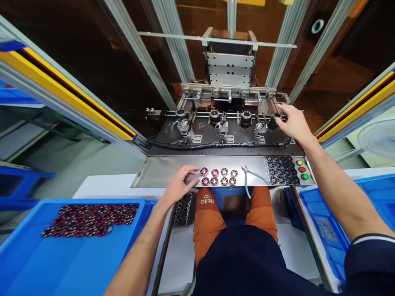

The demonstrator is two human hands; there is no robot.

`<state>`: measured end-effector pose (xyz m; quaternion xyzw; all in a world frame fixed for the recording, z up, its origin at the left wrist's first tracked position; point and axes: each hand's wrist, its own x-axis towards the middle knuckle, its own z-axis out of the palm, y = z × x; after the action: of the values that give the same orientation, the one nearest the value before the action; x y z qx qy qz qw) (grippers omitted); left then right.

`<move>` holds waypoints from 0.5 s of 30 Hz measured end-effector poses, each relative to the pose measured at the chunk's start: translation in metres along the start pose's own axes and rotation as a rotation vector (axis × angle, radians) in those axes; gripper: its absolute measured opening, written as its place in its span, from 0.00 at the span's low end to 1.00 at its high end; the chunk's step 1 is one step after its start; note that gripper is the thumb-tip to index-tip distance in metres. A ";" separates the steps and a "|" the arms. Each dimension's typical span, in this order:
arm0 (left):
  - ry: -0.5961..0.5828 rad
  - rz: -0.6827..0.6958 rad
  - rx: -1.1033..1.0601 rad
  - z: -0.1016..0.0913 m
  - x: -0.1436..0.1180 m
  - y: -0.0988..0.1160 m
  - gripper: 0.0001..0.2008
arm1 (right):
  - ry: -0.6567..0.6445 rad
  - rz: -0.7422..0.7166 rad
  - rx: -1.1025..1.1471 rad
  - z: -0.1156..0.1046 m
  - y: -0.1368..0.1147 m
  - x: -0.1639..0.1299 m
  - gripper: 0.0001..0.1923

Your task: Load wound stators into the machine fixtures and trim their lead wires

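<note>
My left hand (181, 183) rests at the metal shelf's front edge, thumb and fingers apart, beside two short rows of round wound motor stators (214, 181) with red or copper coils. Its fingertips are close to the leftmost stators; nothing shows between them. Over the machine's rightmost station (273, 121) reaches my right hand (293, 120), with thumb and index finger spread around its top. I see nothing held there, though the hand hides part of that station. Black rings sit on the other stations, such as the second post (215, 117) and third post (246, 119).
Blue-handled pliers (247, 181) lie on the metal shelf (166, 166), left of stacked black rings (281, 169). Push buttons (302, 169) sit at the right end. A blue bin (83, 263) holds many stators; another blue bin (327, 230) stands right. Yellow-striped posts (77, 90) flank the machine.
</note>
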<state>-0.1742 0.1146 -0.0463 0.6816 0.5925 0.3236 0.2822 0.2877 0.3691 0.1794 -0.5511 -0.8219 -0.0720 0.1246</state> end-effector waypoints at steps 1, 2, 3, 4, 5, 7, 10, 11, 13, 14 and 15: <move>-0.022 0.030 0.018 0.000 0.003 0.002 0.22 | 0.061 -0.024 0.048 -0.004 0.007 -0.022 0.33; -0.042 0.058 0.037 0.000 0.006 0.005 0.21 | 0.139 -0.041 0.120 -0.007 0.015 -0.046 0.31; -0.056 0.083 0.055 0.000 0.008 0.006 0.20 | 0.192 -0.034 0.174 -0.008 0.024 -0.072 0.29; -0.065 0.104 0.072 0.000 0.011 0.007 0.19 | 0.212 0.001 0.204 -0.008 0.034 -0.100 0.28; -0.066 0.120 0.087 -0.001 0.013 0.008 0.19 | 0.212 0.054 0.213 -0.007 0.044 -0.129 0.27; -0.036 0.129 0.114 -0.002 0.016 0.006 0.18 | 0.178 0.153 0.176 -0.002 0.062 -0.186 0.26; 0.114 0.074 0.127 -0.002 0.022 -0.006 0.17 | 0.108 0.259 0.118 0.011 0.077 -0.260 0.27; 0.185 0.044 0.112 -0.003 0.024 -0.012 0.17 | 0.080 0.281 0.107 0.015 0.079 -0.279 0.26; 0.347 -0.017 0.042 -0.005 0.032 -0.025 0.20 | 0.027 0.311 0.096 0.024 0.078 -0.306 0.25; 0.440 -0.044 -0.008 -0.007 0.035 -0.031 0.22 | 0.005 0.322 0.096 0.028 0.077 -0.315 0.25; 0.539 -0.069 -0.058 -0.010 0.036 -0.035 0.24 | -0.011 0.330 0.097 0.030 0.075 -0.320 0.24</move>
<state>-0.2007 0.1556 -0.0634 0.5420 0.6595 0.5004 0.1443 0.4688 0.1213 0.0581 -0.6722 -0.7236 -0.0076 0.1565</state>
